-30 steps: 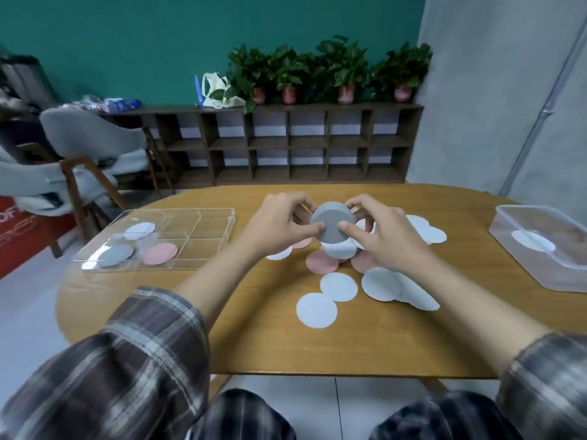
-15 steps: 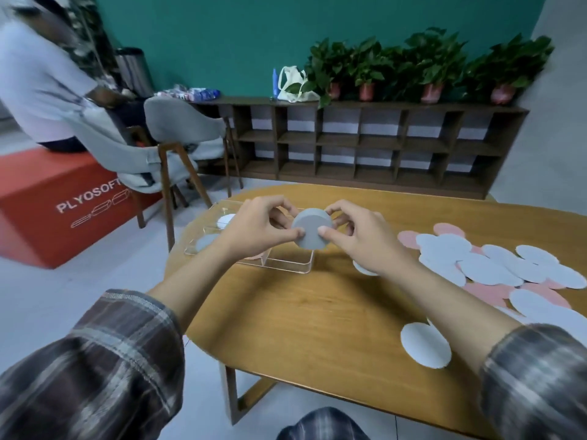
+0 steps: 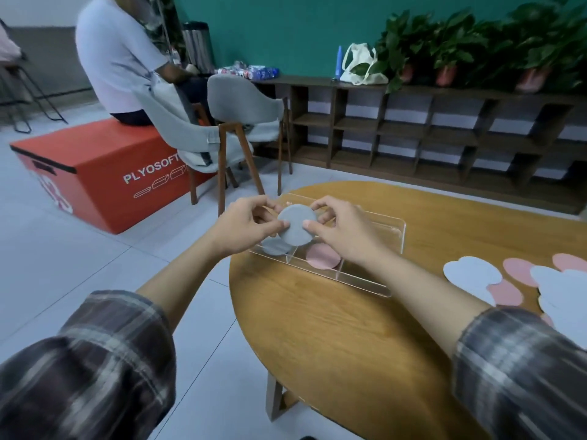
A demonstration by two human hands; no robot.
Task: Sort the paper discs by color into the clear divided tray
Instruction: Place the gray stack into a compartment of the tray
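A grey paper disc point(image 3: 297, 224) is held between both hands above the clear divided tray point(image 3: 394, 249) at the table's left end. My left hand point(image 3: 246, 223) pinches its left edge and my right hand point(image 3: 341, 231) pinches its right edge. Below it in the tray lie another grey disc point(image 3: 274, 247) in the near-left compartment and a pink disc point(image 3: 322, 256) in the compartment beside it. White and pink loose discs point(image 3: 470, 273) lie spread on the wooden table point(image 3: 333, 328) at the right.
Beyond the table's left end stand two grey chairs point(image 3: 241, 103) and a red box point(image 3: 95, 173) with a person point(image 3: 117, 55) sitting on it. A dark wooden shelf point(image 3: 428, 131) with potted plants runs along the green back wall.
My view has swung left and both hands have carried the grey disc from above the pile of discs to over the tray. The grip on the disc is unchanged.
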